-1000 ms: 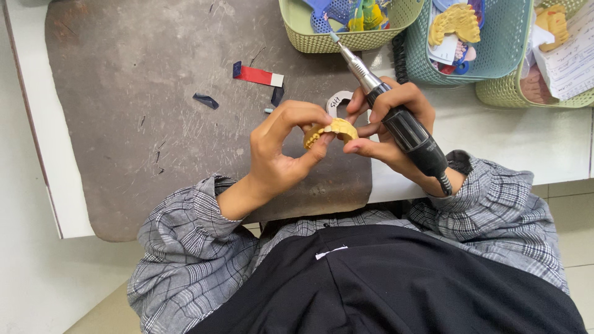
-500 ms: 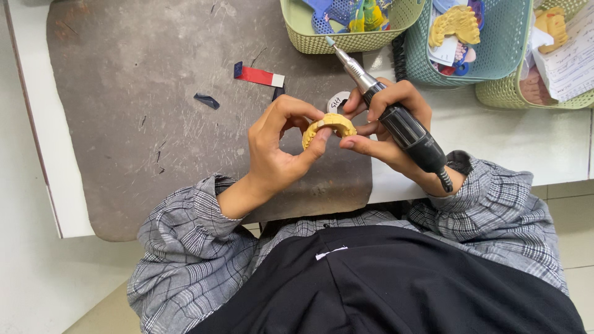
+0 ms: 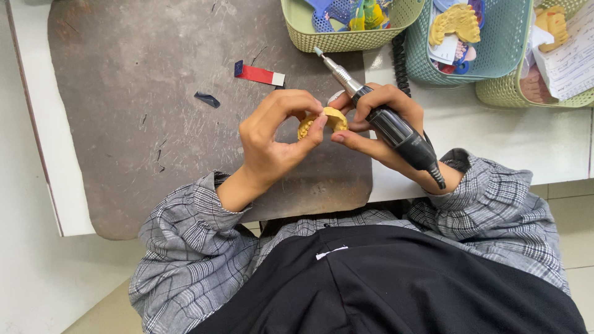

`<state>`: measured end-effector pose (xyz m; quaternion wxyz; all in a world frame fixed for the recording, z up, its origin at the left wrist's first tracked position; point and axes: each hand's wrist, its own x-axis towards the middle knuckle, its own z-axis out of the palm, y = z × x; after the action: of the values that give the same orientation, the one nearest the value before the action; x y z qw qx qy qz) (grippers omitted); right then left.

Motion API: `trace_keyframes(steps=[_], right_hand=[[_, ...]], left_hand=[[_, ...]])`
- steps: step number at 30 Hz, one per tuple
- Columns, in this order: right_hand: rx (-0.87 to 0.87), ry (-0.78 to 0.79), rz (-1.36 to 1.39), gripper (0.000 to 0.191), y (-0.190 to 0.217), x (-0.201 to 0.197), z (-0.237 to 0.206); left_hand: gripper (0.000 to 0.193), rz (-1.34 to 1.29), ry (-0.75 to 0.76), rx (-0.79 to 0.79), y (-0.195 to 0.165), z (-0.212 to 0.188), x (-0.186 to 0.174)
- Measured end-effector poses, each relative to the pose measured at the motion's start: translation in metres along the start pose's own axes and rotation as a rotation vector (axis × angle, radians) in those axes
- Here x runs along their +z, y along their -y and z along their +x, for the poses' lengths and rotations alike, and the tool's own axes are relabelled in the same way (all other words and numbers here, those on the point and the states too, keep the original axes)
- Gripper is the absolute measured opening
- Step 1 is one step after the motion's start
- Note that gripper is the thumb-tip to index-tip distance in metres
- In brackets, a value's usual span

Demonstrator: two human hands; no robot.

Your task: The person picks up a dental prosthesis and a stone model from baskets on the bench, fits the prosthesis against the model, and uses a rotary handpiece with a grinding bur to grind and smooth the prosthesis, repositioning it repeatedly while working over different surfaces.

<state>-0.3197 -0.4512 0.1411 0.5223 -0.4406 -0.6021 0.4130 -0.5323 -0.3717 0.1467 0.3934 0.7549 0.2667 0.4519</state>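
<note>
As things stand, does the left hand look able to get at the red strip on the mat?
Probably not at once: the left hand is pinching the yellow dental cast. The red strip lies uncovered on the mat, with nothing between.

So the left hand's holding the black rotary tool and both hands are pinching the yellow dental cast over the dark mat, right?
Not quite: the black rotary tool is in the right hand, not the left hand, as the head view shows. Both hands do pinch the yellow dental cast over the dark mat.
</note>
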Motion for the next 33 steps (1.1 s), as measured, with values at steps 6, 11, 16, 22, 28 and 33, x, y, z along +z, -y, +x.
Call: trace_keyframes(steps=[6, 11, 16, 22, 28, 33], right_hand=[[0.1, -0.063, 0.021, 0.036, 0.002, 0.007, 0.001], [0.176, -0.109, 0.093, 0.032, 0.0, 0.014, 0.0], [0.162, -0.134, 0.076, 0.033, -0.002, 0.019, -0.002], [0.15, -0.145, 0.064, 0.034, -0.007, 0.022, -0.004], [0.151, -0.173, 0.077, 0.035, -0.012, 0.024, -0.008], [0.166, -0.177, 0.115, 0.035, -0.013, 0.024, -0.009]], left_hand=[[0.023, 0.198, 0.034, 0.179, 0.007, -0.001, -0.002], [0.029, 0.39, 0.076, 0.347, 0.013, -0.003, -0.005], [0.033, 0.455, 0.118, 0.436, 0.016, -0.007, -0.009], [0.033, 0.463, 0.105, 0.451, 0.02, -0.008, -0.007], [0.03, 0.389, 0.067, 0.372, 0.021, -0.007, -0.006], [0.029, 0.361, 0.075, 0.381, 0.018, -0.008, -0.007]])
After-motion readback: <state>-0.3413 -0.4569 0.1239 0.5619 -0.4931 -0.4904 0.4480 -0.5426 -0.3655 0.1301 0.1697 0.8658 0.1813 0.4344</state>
